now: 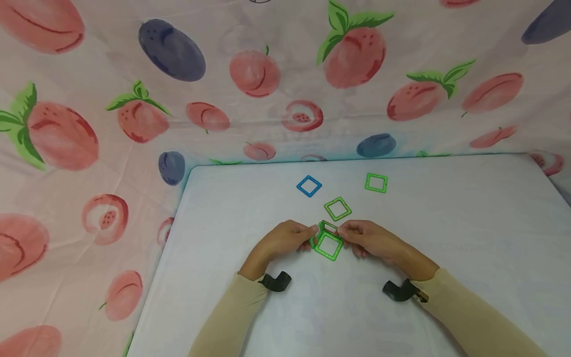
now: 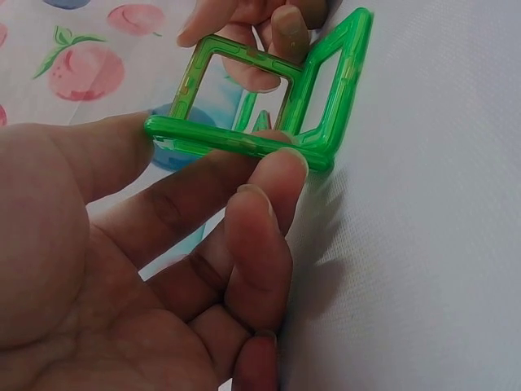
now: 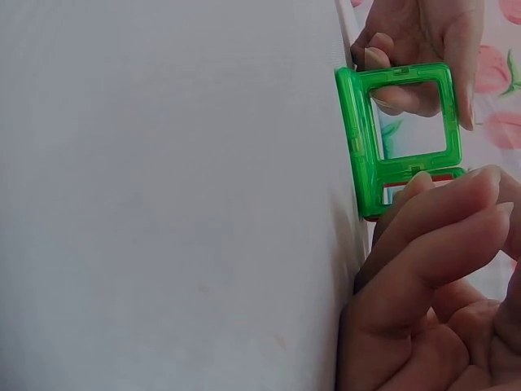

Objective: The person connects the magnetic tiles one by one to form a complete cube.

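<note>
Several green see-through magnetic square tiles stand joined as a small open box shape between the two hands. One tile lies low at the front, with another tile upright behind it. My left hand pinches the tile at the left side between thumb and fingertips. From the other side, my right hand holds the upright rear tile by its right end, thumb and fingers closed on it. In the right wrist view the curled right fingers hide part of that tile.
Just behind the joined tiles lies a loose green square tile. A blue square tile lies farther back, and another green tile is at back right. The white table meets a fruit-patterned cloth behind and at left.
</note>
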A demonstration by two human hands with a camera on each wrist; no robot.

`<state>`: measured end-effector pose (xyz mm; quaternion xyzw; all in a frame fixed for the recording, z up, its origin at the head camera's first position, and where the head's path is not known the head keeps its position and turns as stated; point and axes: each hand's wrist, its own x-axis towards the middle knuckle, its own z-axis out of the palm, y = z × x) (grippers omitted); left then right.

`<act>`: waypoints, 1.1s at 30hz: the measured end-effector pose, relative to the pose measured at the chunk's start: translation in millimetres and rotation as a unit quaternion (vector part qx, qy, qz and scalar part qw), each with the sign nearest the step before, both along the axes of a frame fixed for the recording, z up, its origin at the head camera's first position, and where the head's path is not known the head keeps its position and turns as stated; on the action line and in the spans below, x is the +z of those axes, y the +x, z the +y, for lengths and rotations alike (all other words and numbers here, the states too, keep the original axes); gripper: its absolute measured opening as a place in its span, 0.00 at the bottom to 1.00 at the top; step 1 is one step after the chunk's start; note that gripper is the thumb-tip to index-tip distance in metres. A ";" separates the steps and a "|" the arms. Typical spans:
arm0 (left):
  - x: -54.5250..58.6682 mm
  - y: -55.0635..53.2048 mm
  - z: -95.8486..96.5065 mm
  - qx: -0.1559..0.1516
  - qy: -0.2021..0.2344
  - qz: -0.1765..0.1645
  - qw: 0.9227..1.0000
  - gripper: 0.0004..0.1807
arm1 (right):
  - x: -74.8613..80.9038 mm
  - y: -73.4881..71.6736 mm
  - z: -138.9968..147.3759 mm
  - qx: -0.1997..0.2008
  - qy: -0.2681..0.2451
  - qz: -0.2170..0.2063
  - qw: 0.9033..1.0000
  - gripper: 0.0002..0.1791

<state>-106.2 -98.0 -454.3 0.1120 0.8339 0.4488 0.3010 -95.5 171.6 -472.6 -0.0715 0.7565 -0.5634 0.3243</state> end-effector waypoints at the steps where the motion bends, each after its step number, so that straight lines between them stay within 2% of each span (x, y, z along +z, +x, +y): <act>1: -0.1 -0.1 0.2 0.000 0.000 0.000 1.000 0.29 | 0.6 0.1 0.1 0.000 0.000 0.000 1.000 0.22; 14: 3.2 -0.1 1.5 -0.002 -0.003 0.004 1.000 0.29 | 1.9 -0.9 1.3 -0.003 0.001 -0.010 1.000 0.23; 33: 1.0 0.9 1.8 0.006 -0.002 -0.003 1.000 0.31 | 2.9 -0.1 1.2 -0.008 0.006 -0.015 1.000 0.22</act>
